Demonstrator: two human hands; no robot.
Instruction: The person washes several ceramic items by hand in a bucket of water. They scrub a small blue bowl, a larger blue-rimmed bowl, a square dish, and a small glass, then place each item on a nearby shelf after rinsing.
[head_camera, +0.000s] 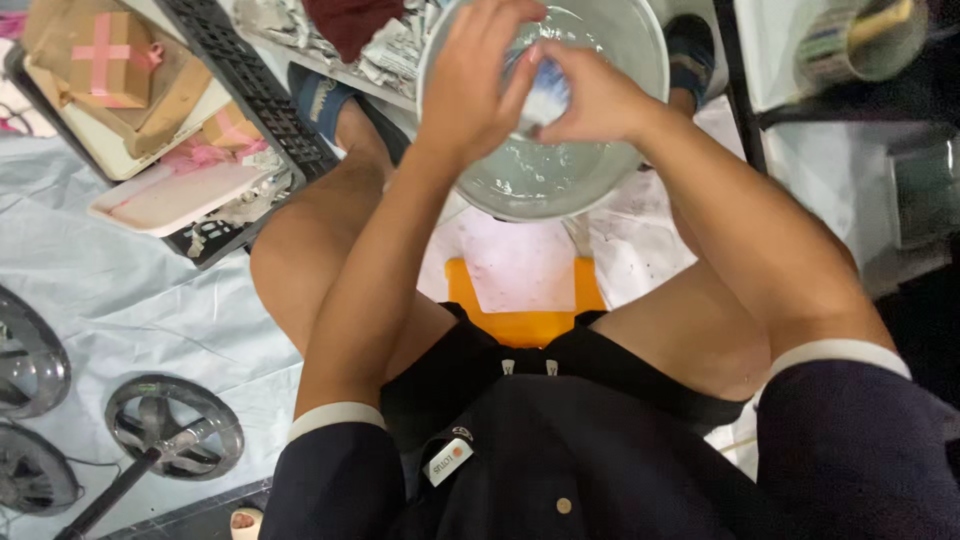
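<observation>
Right now both hands meet over a pale round basin (590, 170) of water that sits on the floor between the seated person's knees. Left hand (470, 85) and right hand (590, 100) are curled together around a small blue-and-white thing (545, 95) (too blurred to name), fingers closed on it just above the water. Beneath the person shows an orange stool (525, 325). Off to the left, a black crate (245, 85) and metal fan grilles (175, 425) lie on a pale sheet (120, 290).
</observation>
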